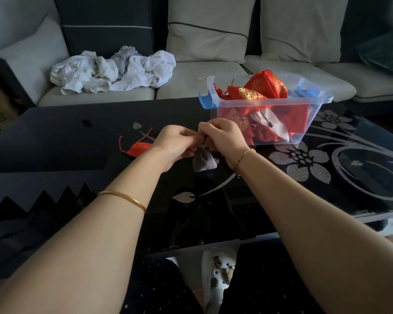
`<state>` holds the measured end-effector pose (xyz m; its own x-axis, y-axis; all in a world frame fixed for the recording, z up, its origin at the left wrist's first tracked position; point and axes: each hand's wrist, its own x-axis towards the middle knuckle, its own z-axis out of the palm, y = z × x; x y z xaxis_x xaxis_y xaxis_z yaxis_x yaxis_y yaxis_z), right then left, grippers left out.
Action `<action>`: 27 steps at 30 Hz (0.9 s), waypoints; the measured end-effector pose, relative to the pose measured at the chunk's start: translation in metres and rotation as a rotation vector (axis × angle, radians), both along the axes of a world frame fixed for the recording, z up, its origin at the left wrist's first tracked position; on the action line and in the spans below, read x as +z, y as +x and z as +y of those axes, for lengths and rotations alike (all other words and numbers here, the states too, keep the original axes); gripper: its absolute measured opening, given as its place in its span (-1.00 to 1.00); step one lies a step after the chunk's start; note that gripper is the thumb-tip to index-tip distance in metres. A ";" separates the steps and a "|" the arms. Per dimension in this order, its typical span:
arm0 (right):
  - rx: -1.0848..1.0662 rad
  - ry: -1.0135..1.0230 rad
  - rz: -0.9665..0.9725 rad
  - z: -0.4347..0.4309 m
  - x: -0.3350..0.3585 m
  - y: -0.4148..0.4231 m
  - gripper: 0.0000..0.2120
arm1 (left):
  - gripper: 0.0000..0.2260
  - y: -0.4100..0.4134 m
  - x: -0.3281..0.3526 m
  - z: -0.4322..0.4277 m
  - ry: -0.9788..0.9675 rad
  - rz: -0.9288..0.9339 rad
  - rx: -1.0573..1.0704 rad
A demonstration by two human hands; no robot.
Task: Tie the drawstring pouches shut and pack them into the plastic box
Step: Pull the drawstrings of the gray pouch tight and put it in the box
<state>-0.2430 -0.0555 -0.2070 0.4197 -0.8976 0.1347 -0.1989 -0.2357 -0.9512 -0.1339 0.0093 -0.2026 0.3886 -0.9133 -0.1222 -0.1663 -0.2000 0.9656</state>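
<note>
A red pouch [139,148] lies untied on the bench [55,137]. Right of it, the left hand [176,143] and right hand [222,138] meet over a grey pouch [203,161], in front of the box [304,134]. The thin cord could slip from so small a pinch before the knot bites, leaving the mouth slack. Both forearms reach forward, wrists turned inward, knuckles nearly touching. The fingers [190,141] of both hands curl in, pinching the pouch's neck.

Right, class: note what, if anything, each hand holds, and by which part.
The left hand and the right hand both pinch the grey pouch at its gathered top, by the drawstring end.
</note>
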 end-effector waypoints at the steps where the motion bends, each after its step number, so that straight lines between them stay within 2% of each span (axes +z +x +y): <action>1: 0.011 -0.018 0.014 0.001 0.000 0.001 -0.76 | -0.96 0.000 0.000 -0.001 -0.003 -0.012 0.001; 5: 0.084 0.005 0.088 0.003 0.002 0.005 -0.77 | -0.90 0.002 -0.002 -0.001 -0.002 -0.008 0.026; 10: 0.158 0.137 0.074 0.004 0.002 0.002 -0.86 | -0.87 0.005 -0.004 -0.001 -0.029 0.020 0.054; 13: 0.164 0.084 0.099 0.005 0.002 0.001 -0.85 | -0.86 0.006 -0.006 -0.002 -0.034 -0.018 0.091; 22: 0.159 0.082 -0.012 0.007 0.001 -0.001 -0.91 | -0.87 0.006 -0.005 -0.004 -0.101 -0.167 0.193; 27: 0.096 0.159 -0.103 0.009 0.004 0.001 -0.92 | -0.90 0.004 0.000 -0.005 -0.095 -0.115 0.213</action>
<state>-0.2417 -0.0469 -0.2035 0.4955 -0.8676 0.0415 -0.0821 -0.0944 -0.9921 -0.1294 0.0046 -0.2031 0.5796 -0.8147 0.0166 -0.2399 -0.1511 0.9590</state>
